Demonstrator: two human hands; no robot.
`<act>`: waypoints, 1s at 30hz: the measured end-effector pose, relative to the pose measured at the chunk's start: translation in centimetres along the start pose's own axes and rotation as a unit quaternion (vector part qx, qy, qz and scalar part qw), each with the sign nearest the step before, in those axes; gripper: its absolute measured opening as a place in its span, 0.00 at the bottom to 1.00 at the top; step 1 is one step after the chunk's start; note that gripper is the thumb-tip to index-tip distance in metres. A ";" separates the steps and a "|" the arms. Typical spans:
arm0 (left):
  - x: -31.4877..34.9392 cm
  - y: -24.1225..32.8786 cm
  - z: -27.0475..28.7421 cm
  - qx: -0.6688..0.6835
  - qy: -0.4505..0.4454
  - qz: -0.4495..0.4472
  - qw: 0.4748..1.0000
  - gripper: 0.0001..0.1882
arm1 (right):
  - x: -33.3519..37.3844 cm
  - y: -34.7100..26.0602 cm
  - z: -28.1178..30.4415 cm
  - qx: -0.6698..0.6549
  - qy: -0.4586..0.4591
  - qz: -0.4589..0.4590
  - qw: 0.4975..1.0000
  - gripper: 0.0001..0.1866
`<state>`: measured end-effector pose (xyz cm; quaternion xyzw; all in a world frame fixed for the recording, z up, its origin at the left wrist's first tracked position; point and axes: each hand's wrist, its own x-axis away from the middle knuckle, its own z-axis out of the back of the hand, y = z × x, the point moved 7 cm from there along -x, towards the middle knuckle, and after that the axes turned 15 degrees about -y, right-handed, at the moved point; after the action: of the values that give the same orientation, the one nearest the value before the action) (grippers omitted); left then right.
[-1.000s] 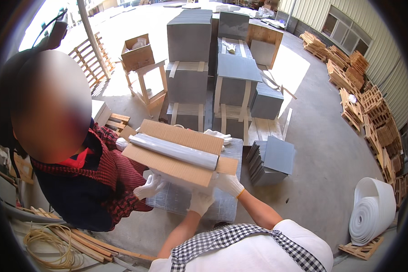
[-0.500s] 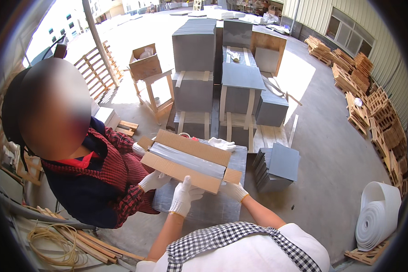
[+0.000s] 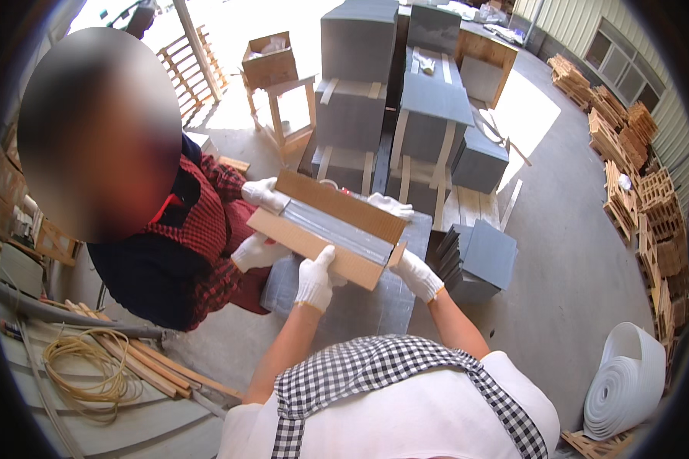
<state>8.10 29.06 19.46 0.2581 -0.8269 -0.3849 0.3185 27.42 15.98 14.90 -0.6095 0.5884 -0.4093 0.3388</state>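
A flat brown cardboard box lies tilted on a grey wrapped slab stack, with a grey slab showing between its flaps. My left hand, in a white glove, grips the near flap. My right hand, also gloved, holds the box's right corner. A co-worker in a red checked top holds the left end with two gloved hands. Another white glove shows at the far edge; I cannot tell whose it is.
Grey slab stacks on wooden frames stand behind. Loose grey tiles lie to the right, a white foam roll at lower right. Wooden crates line the right wall. Coiled cord and wooden strips lie at lower left.
The cardboard flaps have closed further over the grey slab. My left hand moved from under the box up onto the near flap.
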 end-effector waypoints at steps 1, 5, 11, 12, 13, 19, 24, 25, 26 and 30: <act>0.0 -0.2 0.3 0.003 0.013 0.000 1.000 0.18 | -0.4 0.3 0.1 0.030 -0.001 0.008 1.000 0.41; 0.4 0.3 0.3 -0.003 -0.003 0.000 1.000 0.19 | -0.5 -2.5 -2.6 0.043 0.042 0.016 0.998 0.40; 0.8 0.7 -0.2 -0.042 0.014 0.022 0.999 0.18 | -1.1 -4.3 -3.8 0.143 0.151 0.038 0.977 0.36; 0.8 1.0 -0.6 -0.053 0.016 0.023 0.998 0.18 | -1.7 -3.3 -2.2 0.209 0.177 0.051 0.960 0.37; 0.9 1.3 -0.8 -0.066 0.019 0.027 0.997 0.18 | -2.1 -2.9 -1.4 0.273 0.198 0.063 0.939 0.37; 0.9 3.3 -1.5 -0.099 0.019 0.027 0.994 0.19 | -0.5 -8.6 -7.9 0.481 0.100 0.121 0.862 0.33; 1.4 4.8 -2.2 -0.159 0.036 0.032 0.986 0.21 | 0.3 -9.0 -7.3 0.422 -0.073 0.030 0.903 0.24; 1.4 4.9 -2.3 -0.180 0.042 0.045 0.982 0.21 | 0.3 -9.2 -7.3 0.388 -0.084 0.019 0.917 0.25; 1.3 4.9 -2.4 -0.176 0.043 0.039 0.983 0.21 | 0.2 -8.8 -6.8 0.304 -0.060 0.036 0.950 0.22; 1.5 5.1 -2.1 -0.203 0.040 0.040 0.978 0.21 | -0.5 -7.7 -6.6 0.408 0.057 0.086 0.907 0.14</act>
<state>7.65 29.97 25.08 0.1698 -0.7279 -0.5210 0.4121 24.88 17.49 24.61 -0.3407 0.4387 -0.6169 0.5576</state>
